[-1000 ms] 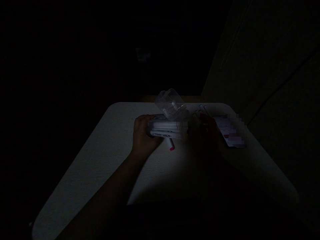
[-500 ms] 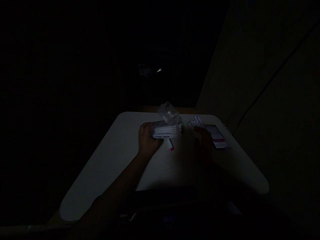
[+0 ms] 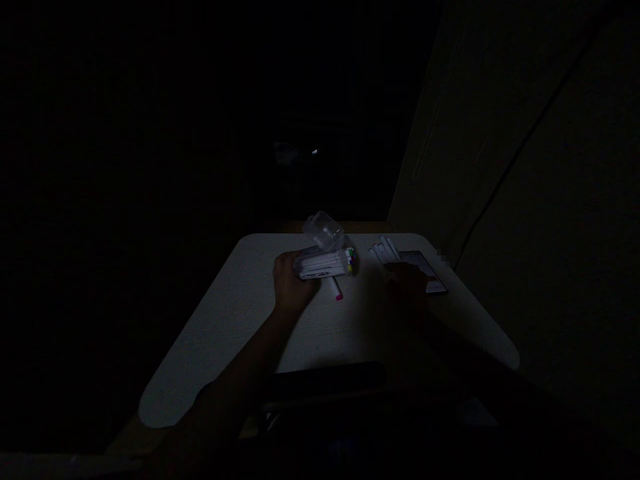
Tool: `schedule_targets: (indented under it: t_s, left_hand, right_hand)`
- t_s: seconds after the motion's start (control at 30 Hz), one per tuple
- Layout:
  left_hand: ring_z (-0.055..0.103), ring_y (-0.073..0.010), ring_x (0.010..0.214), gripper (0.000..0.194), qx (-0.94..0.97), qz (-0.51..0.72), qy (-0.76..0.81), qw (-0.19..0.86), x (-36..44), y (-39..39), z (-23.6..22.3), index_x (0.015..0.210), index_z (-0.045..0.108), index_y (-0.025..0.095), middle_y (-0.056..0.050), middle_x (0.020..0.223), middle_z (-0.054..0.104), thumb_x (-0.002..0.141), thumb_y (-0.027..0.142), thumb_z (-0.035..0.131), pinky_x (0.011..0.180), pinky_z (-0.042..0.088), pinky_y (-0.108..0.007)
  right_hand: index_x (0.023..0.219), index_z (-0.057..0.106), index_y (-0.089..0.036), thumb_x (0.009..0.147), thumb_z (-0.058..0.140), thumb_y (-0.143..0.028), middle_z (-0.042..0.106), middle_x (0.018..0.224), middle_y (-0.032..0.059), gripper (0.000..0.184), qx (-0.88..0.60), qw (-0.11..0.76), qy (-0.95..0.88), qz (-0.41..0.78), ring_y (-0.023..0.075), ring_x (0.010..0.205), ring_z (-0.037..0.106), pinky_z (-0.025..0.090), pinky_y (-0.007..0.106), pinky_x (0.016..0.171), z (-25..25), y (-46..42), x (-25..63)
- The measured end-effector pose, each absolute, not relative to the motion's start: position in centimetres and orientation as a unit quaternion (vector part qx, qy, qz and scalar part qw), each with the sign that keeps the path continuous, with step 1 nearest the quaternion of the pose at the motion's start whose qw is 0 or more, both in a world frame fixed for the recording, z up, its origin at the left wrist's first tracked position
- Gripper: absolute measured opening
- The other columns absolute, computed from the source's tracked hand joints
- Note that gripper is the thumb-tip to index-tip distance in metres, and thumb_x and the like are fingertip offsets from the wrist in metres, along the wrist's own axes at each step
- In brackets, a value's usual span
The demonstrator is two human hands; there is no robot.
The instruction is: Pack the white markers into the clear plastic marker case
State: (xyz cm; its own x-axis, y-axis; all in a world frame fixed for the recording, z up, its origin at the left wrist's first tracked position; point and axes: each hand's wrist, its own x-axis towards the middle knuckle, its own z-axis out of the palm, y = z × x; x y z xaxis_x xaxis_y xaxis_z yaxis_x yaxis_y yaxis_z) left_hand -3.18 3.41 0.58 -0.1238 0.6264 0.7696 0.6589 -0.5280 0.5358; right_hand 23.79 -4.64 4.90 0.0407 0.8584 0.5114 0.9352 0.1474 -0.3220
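Observation:
The scene is very dark. My left hand (image 3: 289,280) is wrapped round the left end of a bundle of white markers (image 3: 326,263) with coloured caps, lying on a pale table (image 3: 225,333). A clear plastic case (image 3: 324,231) lies tilted just behind the bundle. One marker with a pink tip (image 3: 337,289) lies loose in front of it. My right hand (image 3: 407,283) rests in shadow to the right, close to several loose white markers (image 3: 383,251) and a phone (image 3: 425,270); its fingers are too dark to read.
A wall or door panel (image 3: 500,133) rises at the right of the table. A dark chair back or seat edge (image 3: 325,380) shows at the table's near edge. Beyond the table all is black.
The view has pulled back and the table looks smaller. My right hand has drawn slightly away from the bundle towards the phone. My left hand keeps its hold.

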Motion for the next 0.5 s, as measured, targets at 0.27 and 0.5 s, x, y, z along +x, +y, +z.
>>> schedule_targets:
  t_s: [0.27,0.5]
  left_hand:
    - [0.057,-0.0324,0.112,0.057,-0.626,-0.577,-0.524,-0.007,-2.7,3.2,1.2,0.11,0.055,0.018,-0.011,0.11,0.059,0.059,0.018,0.079,0.099,0.05,-0.054]
    - [0.057,-0.0334,0.116,0.055,-0.694,-0.519,-0.499,-0.029,-4.4,1.1,1.6,0.106,0.055,0.019,-0.011,0.109,0.058,0.056,0.012,0.076,0.103,0.049,-0.054]
  right_hand:
    - [0.133,0.067,-0.019,0.092,0.041,-0.019,0.068,0.135,0.0112,0.048,-0.678,0.189,-0.71,-0.02,0.0261,0.122,0.06,0.039,0.04,0.104,6.7,-4.4,22.5]
    - [0.124,0.069,-0.015,0.098,0.033,-0.02,0.071,0.129,0.0135,0.044,-0.663,0.072,-0.745,-0.015,0.0261,0.123,0.062,0.038,0.04,0.103,8.1,-4.8,19.3]
